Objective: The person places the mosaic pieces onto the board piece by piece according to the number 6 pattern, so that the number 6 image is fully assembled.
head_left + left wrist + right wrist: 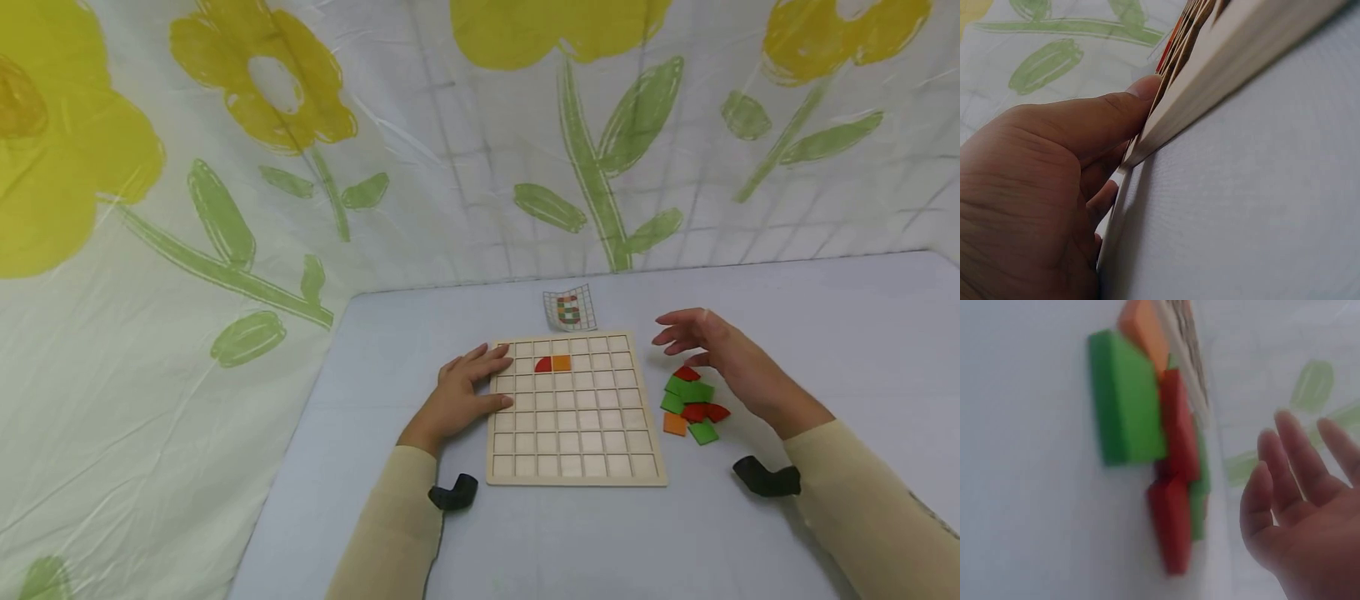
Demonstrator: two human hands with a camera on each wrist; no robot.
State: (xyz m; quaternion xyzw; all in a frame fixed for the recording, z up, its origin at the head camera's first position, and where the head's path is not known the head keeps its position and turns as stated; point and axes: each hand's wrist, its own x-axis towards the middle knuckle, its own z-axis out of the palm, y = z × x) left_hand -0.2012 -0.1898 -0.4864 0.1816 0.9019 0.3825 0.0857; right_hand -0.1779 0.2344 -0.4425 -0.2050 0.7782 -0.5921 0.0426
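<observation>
A square wooden grid board (566, 481) lies on the table. In one of its upper rows sit a red quarter-round tile (543, 365) and an orange square tile (561, 363) side by side. My left hand (461, 396) rests on the board's left edge with fingers spread; the left wrist view shows the thumb (1107, 119) over the rim. To the right of the board is a loose pile of tiles: green ones (697, 392), red ones (717, 413) and an orange square (675, 424). Over the pile's far end hovers my right hand (738, 367), fingers relaxed, holding nothing.
A small paper card (570, 308) printed with a coloured grid pattern lies just beyond the board's far edge. Behind the table (585, 542) hangs a white cloth (450, 208) with yellow flowers. A black wrist device (453, 493) sits at each forearm.
</observation>
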